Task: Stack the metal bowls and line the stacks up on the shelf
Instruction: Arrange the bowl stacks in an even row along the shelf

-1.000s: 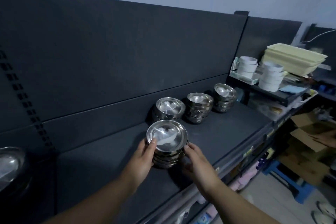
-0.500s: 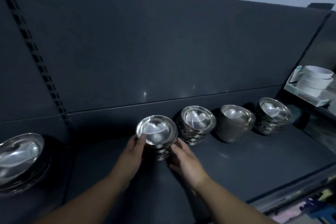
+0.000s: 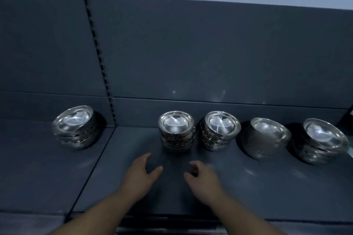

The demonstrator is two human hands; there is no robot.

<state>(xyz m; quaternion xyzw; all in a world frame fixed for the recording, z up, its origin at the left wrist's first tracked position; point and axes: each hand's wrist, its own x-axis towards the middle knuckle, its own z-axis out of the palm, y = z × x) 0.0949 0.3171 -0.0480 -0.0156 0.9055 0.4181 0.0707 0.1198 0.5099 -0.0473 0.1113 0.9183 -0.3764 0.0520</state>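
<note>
Several stacks of shiny metal bowls stand in a row against the back panel of the dark shelf (image 3: 248, 187). The nearest stack (image 3: 176, 131) sits just beyond my hands, with a second stack (image 3: 218, 131) touching close on its right, then a third stack (image 3: 265, 138) and a fourth stack (image 3: 322, 142) at the far right. A separate stack (image 3: 75, 128) stands alone on the left shelf section. My left hand (image 3: 140, 174) and my right hand (image 3: 202, 179) hover over the shelf in front of the nearest stack, fingers apart, holding nothing.
A slotted upright post (image 3: 101, 59) divides the back panel, and a seam (image 3: 91, 171) splits the shelf into left and right sections. The shelf's front edge (image 3: 172, 217) runs under my forearms. Bare shelf lies between the left stack and the row.
My hands carried the stack back into the row beside the others, let go of it and drew back toward me. The view swung left, bringing the left stack into sight.
</note>
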